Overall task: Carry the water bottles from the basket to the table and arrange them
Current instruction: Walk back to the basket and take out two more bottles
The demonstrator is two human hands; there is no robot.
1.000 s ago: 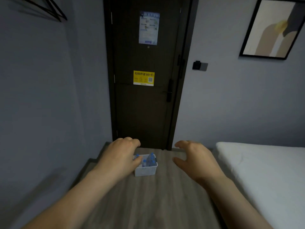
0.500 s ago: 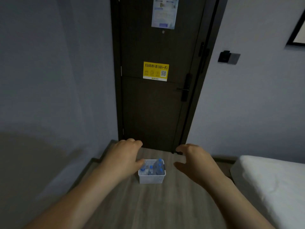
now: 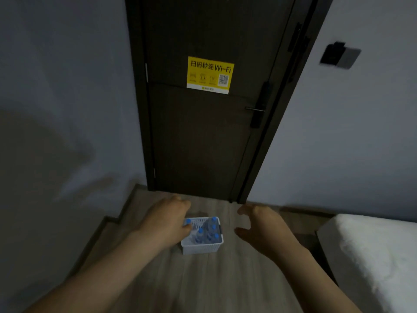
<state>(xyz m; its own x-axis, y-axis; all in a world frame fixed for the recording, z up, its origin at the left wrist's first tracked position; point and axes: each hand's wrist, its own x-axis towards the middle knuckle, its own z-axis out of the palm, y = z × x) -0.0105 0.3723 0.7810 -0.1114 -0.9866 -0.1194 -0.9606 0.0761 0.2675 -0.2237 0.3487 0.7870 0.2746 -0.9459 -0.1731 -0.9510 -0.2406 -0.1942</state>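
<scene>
Your left hand (image 3: 165, 221) hovers at nine o'clock of the basket (image 3: 200, 248), right hand (image 3: 262, 227) at three, both wide and empty. The water bottles (image 3: 211, 231) stand packed inside it on the floor (image 3: 203, 288); a hasty grab could topple neighbours.

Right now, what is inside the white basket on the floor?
Clear water bottles with blue caps stand in the basket. The left hand covers its left side, so the full count cannot be seen.
</scene>
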